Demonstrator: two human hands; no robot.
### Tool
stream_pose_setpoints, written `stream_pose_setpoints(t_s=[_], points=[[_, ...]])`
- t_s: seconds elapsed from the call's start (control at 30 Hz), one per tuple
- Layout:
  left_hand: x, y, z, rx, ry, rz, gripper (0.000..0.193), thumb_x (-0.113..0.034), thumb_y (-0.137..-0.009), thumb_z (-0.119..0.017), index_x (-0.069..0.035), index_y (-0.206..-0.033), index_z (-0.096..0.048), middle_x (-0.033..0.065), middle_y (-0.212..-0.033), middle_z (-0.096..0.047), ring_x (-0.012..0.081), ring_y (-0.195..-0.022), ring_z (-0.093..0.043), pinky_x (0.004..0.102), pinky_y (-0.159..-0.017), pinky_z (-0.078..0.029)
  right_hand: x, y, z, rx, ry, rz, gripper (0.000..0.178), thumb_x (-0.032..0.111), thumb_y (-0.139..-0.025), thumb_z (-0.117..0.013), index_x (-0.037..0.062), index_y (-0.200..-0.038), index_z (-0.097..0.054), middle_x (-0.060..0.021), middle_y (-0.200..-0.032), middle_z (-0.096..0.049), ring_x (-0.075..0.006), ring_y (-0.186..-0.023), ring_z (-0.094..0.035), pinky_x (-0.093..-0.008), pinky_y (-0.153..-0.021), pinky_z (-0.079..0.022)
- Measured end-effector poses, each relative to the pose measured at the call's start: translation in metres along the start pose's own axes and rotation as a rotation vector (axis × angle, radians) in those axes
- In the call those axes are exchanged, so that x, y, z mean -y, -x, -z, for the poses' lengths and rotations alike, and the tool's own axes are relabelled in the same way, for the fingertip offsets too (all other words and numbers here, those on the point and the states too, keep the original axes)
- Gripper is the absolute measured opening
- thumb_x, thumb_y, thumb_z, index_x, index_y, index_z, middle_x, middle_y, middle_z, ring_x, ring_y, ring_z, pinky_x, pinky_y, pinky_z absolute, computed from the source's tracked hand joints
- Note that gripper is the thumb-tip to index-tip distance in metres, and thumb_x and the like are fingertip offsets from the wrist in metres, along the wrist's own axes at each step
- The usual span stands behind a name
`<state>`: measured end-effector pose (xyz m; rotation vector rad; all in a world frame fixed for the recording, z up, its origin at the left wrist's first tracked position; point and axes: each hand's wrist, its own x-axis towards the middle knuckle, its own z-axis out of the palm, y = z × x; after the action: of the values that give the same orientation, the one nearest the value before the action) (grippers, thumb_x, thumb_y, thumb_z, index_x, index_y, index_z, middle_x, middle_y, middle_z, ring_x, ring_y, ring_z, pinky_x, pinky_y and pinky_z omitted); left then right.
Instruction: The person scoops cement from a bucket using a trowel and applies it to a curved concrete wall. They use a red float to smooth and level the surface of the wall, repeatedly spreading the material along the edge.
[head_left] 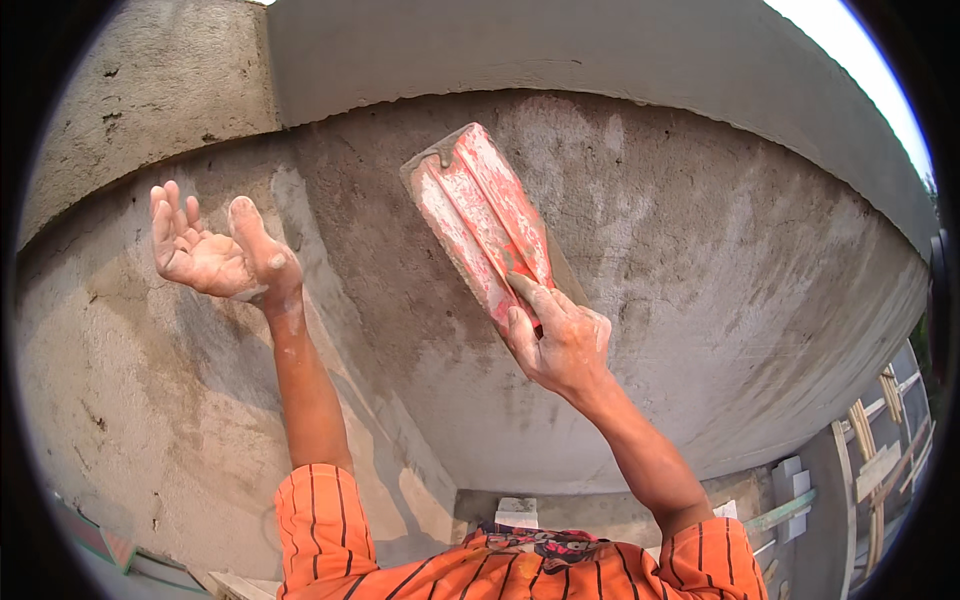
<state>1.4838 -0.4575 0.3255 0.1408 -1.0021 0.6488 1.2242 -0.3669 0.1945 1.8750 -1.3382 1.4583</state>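
My right hand (567,340) grips the lower end of a plastering float (483,205), its index finger stretched along the tool. The float is red, ribbed lengthwise and smeared with whitish plaster, with a grey lump of mortar on its upper corner. It tilts up to the left before the rough wall (690,270); whether its face touches the wall is hidden. Raised at the left, my left hand (225,252) is empty, its dusty palm up and fingers apart and slightly curled. It is in front of the lighter wall section, and I cannot tell whether it touches it.
Across the top runs a smooth grey plastered band (520,55) with a ragged lower edge. A vertical corner strip (345,310) divides the two wall faces. Wooden poles and boards (875,470) stand at the lower right, and a pale block (517,512) lies low in the middle.
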Motion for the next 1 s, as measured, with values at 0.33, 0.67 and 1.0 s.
stream_pose_setpoints(t_s=[0.33,0.67,1.0], points=[[-0.207,0.18,0.05,0.503,0.441,1.367,0.054,-0.012,-0.093,-0.052,0.007,-0.14,-0.034,0.0179,-0.13,-0.049,0.0207,-0.115,-0.052,0.0378,-0.1,-0.042,-0.001,0.02,-0.017,0.332,-0.538,-0.109,0.055,0.0,-0.088,-0.055,-0.0006,-0.141,-0.04,-0.0216,-0.127,-0.055,-0.0356,-0.115,-0.053,-0.0419,-0.099,-0.04],[-0.181,0.184,0.038,0.22,0.408,1.471,0.043,-0.019,-0.096,-0.053,-0.001,-0.134,-0.042,0.0057,-0.111,-0.057,0.0068,-0.085,-0.054,0.0222,-0.072,-0.045,0.0,0.019,0.017,0.668,-0.868,0.105,0.066,-0.005,-0.085,-0.053,0.0006,-0.148,-0.031,-0.0279,-0.132,-0.051,-0.0398,-0.125,-0.049,-0.0427,-0.103,-0.041],[-0.044,0.056,-0.007,0.429,-0.244,0.698,0.056,-0.044,-0.093,-0.061,0.002,-0.125,-0.054,0.0147,-0.114,-0.063,0.0197,-0.105,-0.059,0.0327,-0.091,-0.046,-0.226,-0.027,0.168,-0.448,0.246,0.03,0.043,0.014,-0.094,-0.058,0.0,-0.134,-0.049,-0.0153,-0.139,-0.051,-0.0319,-0.133,-0.043,-0.0454,-0.11,-0.033]])
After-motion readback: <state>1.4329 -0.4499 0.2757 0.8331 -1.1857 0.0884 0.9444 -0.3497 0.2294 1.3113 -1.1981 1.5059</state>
